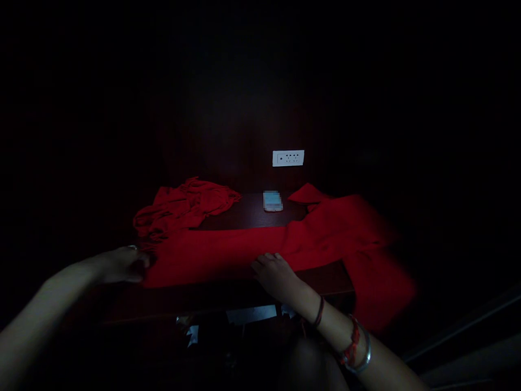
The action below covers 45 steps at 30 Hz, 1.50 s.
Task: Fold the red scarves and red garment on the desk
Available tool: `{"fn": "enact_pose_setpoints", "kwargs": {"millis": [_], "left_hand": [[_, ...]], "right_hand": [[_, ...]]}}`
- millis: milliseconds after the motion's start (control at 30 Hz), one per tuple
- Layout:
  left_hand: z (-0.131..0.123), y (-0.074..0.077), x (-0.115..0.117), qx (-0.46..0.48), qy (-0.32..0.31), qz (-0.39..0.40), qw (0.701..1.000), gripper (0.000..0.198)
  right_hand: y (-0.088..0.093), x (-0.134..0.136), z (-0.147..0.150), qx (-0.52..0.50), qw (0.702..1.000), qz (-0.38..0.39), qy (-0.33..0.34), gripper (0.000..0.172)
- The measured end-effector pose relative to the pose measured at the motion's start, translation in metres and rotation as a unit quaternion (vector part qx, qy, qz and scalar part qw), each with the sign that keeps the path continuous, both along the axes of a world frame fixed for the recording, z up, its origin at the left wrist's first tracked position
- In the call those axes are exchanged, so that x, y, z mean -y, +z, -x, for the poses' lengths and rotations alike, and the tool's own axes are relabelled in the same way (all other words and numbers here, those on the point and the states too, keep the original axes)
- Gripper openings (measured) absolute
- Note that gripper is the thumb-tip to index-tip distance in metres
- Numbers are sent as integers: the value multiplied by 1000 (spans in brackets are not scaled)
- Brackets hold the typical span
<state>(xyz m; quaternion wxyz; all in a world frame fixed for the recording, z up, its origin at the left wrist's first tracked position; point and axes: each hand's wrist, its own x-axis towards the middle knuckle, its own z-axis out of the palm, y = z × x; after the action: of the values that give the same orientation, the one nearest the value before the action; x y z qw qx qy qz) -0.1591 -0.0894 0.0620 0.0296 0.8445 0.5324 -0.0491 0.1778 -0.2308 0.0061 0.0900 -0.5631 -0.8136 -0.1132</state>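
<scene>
A long red cloth lies spread along the front of a dark wooden table. My left hand is closed on the cloth's left end at the table's corner. My right hand rests on the cloth's front edge near the middle, fingers curled over it. The cloth's right part hangs off the table's right side and looks blurred. A second crumpled red cloth sits at the back left. My right wrist wears threads and a metal bangle.
A small pale phone-like object lies at the back of the table. A white wall socket plate is on the dark wall behind. Pale scraps show below the table's front edge. The room is very dark.
</scene>
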Motion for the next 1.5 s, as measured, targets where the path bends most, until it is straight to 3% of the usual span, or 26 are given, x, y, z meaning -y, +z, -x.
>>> {"fn": "enact_pose_setpoints", "kwargs": {"millis": [67, 100, 200, 300, 367, 400, 467, 533, 667, 767, 867, 967, 1233, 1367, 1500], "left_hand": [[-20, 7, 2, 21, -28, 126, 991, 34], [-36, 14, 2, 44, -51, 143, 987, 38], [-107, 24, -3, 75, -177, 3, 981, 43], [-177, 0, -9, 122, -280, -87, 948, 49], [-203, -30, -11, 73, -266, -56, 959, 56], [-209, -45, -12, 48, -224, -27, 973, 57], [-209, -69, -11, 29, -138, -2, 990, 57], [-198, -81, -8, 28, -79, -5, 996, 57], [-183, -79, -2, 18, -43, 0, 999, 58], [-186, -71, -3, 1, -40, 13, 999, 60], [-189, -68, -9, 4, -73, -2, 997, 64], [-185, -71, -14, 15, -140, -9, 990, 59], [-161, -70, -12, -8, -139, -2, 990, 56], [-172, -65, -13, -4, -154, -25, 988, 58], [-185, -68, -15, 25, -224, -37, 974, 57]], "right_hand": [[-1, 10, -12, -4, 1000, 12, -27, 18], [0, 15, -19, -6, 999, 14, -37, 20], [6, 29, -45, -13, 999, -1, -51, 28], [10, 40, -73, -11, 997, -26, -75, 36], [10, 44, -94, 4, 992, -41, -116, 42], [9, 45, -105, 16, 988, -47, -144, 45], [7, 46, -129, 39, 977, -59, -203, 51], [6, 45, -152, 51, 962, -65, -261, 55], [5, 46, -180, 21, 941, -31, -337, 58], [8, 51, -181, -21, 950, -2, -313, 57], [12, 56, -178, -56, 955, -30, -291, 57], [12, 60, -181, -84, 944, -43, -315, 63], [1, 66, -197, -62, 938, 42, -339, 64], [6, 62, -193, -17, 935, 75, -346, 60], [11, 59, -192, 1, 921, 126, -368, 57]]}}
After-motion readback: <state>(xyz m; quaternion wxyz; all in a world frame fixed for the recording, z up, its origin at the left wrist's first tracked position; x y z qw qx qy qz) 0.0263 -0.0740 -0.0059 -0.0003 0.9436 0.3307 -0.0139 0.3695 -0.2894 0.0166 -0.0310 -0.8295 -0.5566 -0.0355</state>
